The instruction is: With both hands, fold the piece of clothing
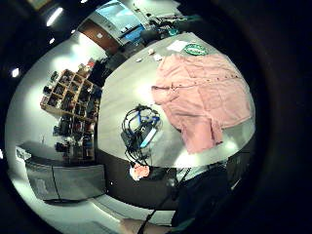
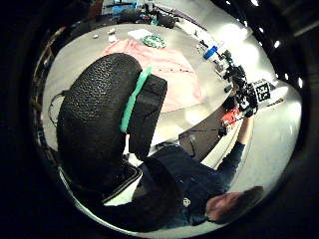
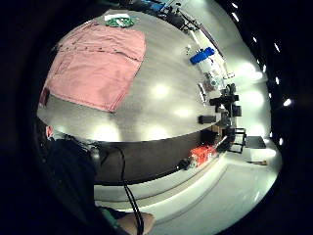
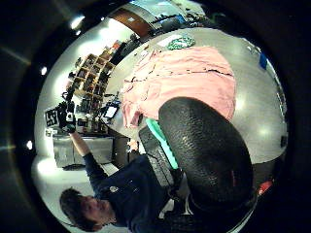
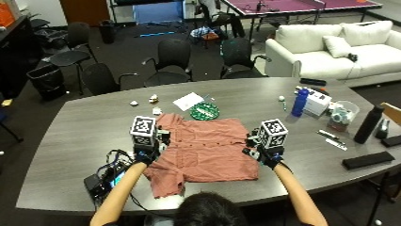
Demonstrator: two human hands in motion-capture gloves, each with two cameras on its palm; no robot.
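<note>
**Outside view: hands poised at the shirt's two sides, fold not yet started**

Outside view shows the pink short-sleeved button-front shirt (image 5: pixel 204 150) lying spread and nearly flat on the grey oval wooden table (image 5: pixel 81 127), collar toward the far side, near a round green patterned disc (image 5: pixel 204 111). The left hand (image 5: pixel 145 155) is at the shirt's left sleeve edge and the right hand (image 5: pixel 269 157) just beside its right edge. Whether either hand's fingers have closed on the cloth cannot be told; the marker blocks hide them. Both palm views show the shirt well below the palms, which suggests nothing is gripped yet.

To fold cleanly, each hand should probably pinch its side at matching heights, near shoulder and hem, then bring both sides inward together so the button line stays straight. The bunched lower-left corner likely needs smoothing first.
</note>
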